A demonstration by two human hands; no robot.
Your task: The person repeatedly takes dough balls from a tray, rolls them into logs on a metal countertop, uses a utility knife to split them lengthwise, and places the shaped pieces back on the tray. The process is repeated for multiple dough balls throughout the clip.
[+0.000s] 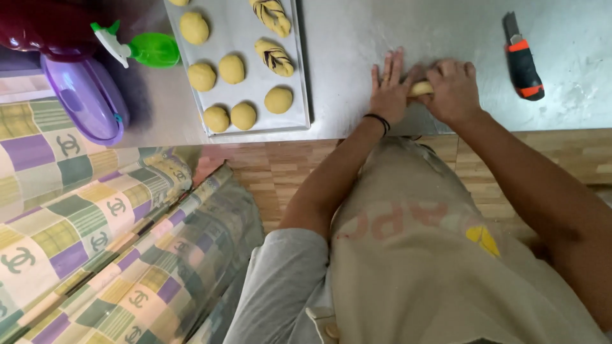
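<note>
Head view, left to right: baking tray (299, 76) of dough balls and twists; left hand (389, 89) flat, fingers spread, and right hand (454, 89) cupped, both pressing yellow dough piece (419, 88) on steel table (357, 38); box cutter (523, 60). Step judged: rolling; next calls for even lengthening

No packages, labels, signs or screens in view.

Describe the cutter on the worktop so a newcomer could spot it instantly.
Start at the steel worktop and go right of the two hands, past the right hand. The utility knife lies alone near the far right: black body, orange bands, unlike the yellow dough balls on the tray.
</note>
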